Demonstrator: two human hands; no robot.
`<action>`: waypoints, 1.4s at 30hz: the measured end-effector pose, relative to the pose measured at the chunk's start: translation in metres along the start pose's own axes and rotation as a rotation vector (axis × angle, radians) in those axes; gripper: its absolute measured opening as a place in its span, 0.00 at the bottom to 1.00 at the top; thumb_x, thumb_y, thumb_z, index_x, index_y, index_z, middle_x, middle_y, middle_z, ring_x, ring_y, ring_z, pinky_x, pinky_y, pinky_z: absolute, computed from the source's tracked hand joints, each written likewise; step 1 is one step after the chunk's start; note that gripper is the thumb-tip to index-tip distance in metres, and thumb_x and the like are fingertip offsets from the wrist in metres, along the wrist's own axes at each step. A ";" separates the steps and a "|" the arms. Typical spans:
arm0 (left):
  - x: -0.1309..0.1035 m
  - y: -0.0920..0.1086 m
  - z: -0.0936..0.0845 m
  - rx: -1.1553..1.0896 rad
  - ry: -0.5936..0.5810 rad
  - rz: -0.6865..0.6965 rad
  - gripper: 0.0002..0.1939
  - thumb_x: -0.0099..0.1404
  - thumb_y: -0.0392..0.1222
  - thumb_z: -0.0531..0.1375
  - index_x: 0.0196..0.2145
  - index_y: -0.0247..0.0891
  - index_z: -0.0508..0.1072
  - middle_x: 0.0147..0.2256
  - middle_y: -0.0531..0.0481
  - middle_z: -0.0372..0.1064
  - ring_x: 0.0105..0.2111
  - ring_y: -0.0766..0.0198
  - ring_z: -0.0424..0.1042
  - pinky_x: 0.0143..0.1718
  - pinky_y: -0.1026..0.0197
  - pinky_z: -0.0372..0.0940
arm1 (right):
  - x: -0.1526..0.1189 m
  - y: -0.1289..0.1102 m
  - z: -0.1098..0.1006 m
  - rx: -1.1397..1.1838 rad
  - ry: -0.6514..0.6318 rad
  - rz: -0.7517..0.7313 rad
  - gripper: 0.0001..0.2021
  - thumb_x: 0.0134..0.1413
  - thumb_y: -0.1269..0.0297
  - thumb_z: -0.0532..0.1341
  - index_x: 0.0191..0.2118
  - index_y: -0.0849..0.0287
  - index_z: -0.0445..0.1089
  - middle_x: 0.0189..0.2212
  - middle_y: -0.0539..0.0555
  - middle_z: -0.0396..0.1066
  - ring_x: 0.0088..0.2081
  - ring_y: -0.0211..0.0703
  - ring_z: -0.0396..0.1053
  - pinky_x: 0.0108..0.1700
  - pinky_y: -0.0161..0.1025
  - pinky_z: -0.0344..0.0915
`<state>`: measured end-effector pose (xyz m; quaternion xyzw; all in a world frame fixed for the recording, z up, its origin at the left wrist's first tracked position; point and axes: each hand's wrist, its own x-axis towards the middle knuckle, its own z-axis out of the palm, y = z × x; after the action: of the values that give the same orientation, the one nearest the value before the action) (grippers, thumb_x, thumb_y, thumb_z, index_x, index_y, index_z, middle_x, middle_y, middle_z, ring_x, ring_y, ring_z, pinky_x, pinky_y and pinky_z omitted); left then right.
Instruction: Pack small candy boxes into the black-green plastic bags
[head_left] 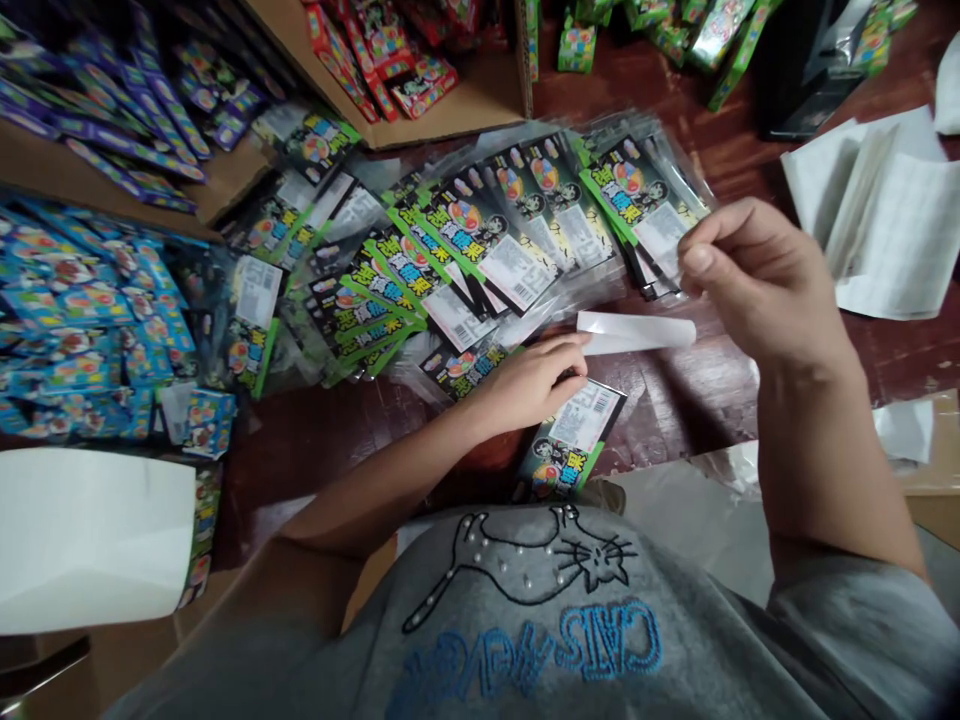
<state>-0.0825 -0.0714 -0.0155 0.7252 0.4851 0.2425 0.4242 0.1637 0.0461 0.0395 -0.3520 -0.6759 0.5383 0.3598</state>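
My left hand (529, 385) lies palm down, fingers stretched and thumb apart. Its fingertips touch the left end of a curled white paper strip (641, 332), and its thumb rests at a black and green candy packet (577, 430) with a white printed label. My right hand (772, 285) is raised at the right with thumb and forefinger pinched together; whatever may be between them is too small to make out. Just left of its fingertips lies a stack of clear-edged packets (637, 190). More labelled packets (487, 235) overlap in a fanned row beyond my left hand.
Blue candy boxes (90, 320) are heaped at the left. Cardboard cartons hold purple boxes (135, 90) and red boxes (390, 60). Green boxes (675, 30) lie at the back. White paper sheets (892, 220) sit on the dark red table (697, 400) at right; a white sheet (90, 540) is at lower left.
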 end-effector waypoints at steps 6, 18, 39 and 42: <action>-0.026 0.022 -0.003 -0.141 0.133 -0.022 0.04 0.70 0.39 0.65 0.43 0.40 0.78 0.50 0.45 0.70 0.39 0.64 0.75 0.37 0.61 0.71 | -0.049 -0.014 0.031 0.029 -0.480 0.165 0.21 0.65 0.60 0.68 0.58 0.51 0.63 0.36 0.47 0.69 0.36 0.39 0.69 0.37 0.37 0.68; -0.044 0.024 0.003 -0.448 0.062 -0.126 0.07 0.67 0.42 0.65 0.42 0.39 0.75 0.36 0.50 0.75 0.32 0.66 0.72 0.31 0.63 0.66 | -0.098 0.009 0.078 -0.671 -0.099 -0.201 0.23 0.72 0.60 0.62 0.68 0.44 0.65 0.42 0.53 0.82 0.43 0.54 0.72 0.53 0.57 0.63; -0.160 -0.027 0.029 -0.564 0.849 -0.219 0.26 0.68 0.56 0.66 0.58 0.53 0.62 0.49 0.52 0.75 0.46 0.62 0.78 0.47 0.57 0.75 | -0.114 0.040 0.138 -0.243 0.457 -0.010 0.36 0.73 0.49 0.57 0.78 0.42 0.41 0.72 0.64 0.59 0.69 0.56 0.67 0.68 0.61 0.69; -0.170 -0.031 0.031 -0.570 0.773 -0.296 0.20 0.65 0.53 0.69 0.45 0.46 0.64 0.41 0.55 0.74 0.39 0.65 0.77 0.42 0.62 0.73 | -0.096 0.039 0.142 -0.138 0.408 0.003 0.34 0.73 0.48 0.56 0.77 0.43 0.45 0.71 0.62 0.61 0.67 0.54 0.68 0.70 0.59 0.67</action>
<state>-0.1442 -0.2330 -0.0475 0.3612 0.6187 0.5536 0.4246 0.0919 -0.0975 -0.0322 -0.4784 -0.6238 0.4091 0.4632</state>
